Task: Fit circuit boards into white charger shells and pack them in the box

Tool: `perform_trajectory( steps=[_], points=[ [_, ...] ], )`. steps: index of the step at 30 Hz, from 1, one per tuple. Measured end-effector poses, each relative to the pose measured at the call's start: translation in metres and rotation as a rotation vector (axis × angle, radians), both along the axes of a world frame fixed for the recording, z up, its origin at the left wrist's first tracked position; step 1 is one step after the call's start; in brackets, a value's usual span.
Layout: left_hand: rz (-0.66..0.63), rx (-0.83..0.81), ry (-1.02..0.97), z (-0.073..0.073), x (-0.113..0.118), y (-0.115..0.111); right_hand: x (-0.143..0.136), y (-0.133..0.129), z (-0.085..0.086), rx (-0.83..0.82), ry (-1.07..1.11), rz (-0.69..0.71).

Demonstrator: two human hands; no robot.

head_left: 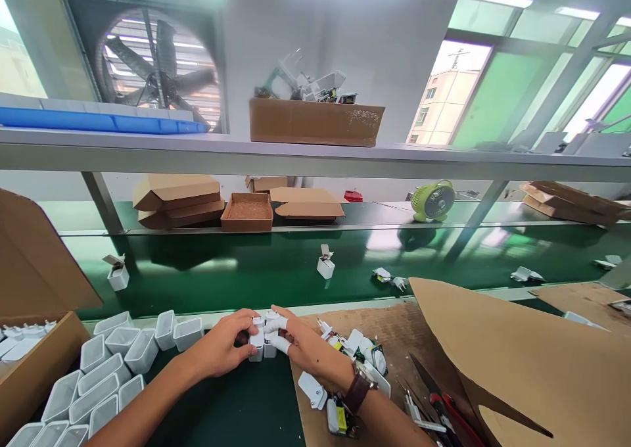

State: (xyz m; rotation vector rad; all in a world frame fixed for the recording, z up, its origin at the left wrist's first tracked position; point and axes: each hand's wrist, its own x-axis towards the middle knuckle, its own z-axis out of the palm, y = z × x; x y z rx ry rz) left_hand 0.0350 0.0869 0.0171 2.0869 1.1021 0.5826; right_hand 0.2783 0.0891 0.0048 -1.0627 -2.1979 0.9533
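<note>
Small white plastic casings (256, 346) stand side by side at the front middle, between my two hands. My left hand (224, 347) is closed around their left side, thumb low and fingers at the top. From the right, my right hand (308, 347) presses its fingers, some in white finger covers, against the upper and right side of the same group. The exact contact under the fingertips is hidden. Left of my hands, several open white plastic housings (101, 373) stand in rows. Beside my right wrist, a pile of white plug parts and circuit boards (362, 350) lies on brown cardboard (399, 322).
A cardboard box (79, 342) with white parts stands at far left. Scissors (438, 394) and a large cardboard flap (522, 355) lie at right. Beyond runs a green conveyor belt (266, 269) carrying a small white box (325, 263) and loose parts. A shelf (315, 158) crosses above.
</note>
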Motion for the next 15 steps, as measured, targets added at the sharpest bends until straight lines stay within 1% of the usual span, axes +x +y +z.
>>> perform_trajectory(
  steps=[3, 7, 10, 13, 15],
  points=[
    [-0.008, 0.004, -0.003, 0.001, -0.001, 0.001, -0.001, -0.006, 0.007, 0.048, -0.01, 0.042],
    [-0.025, 0.038, 0.016, 0.005, -0.002, -0.001, 0.004, -0.011, 0.016, 0.078, -0.087, 0.078],
    [-0.043, 0.08, 0.033, 0.005, -0.001, -0.002, 0.005, -0.011, 0.015, 0.115, -0.163, 0.075],
    [-0.059, 0.125, 0.046, -0.002, 0.002, -0.003, 0.001, -0.006, 0.01, 0.138, -0.231, 0.041],
    [-0.061, 0.142, 0.059, -0.006, 0.005, -0.002, -0.002, -0.002, 0.01, 0.138, -0.265, 0.017]
  ],
)
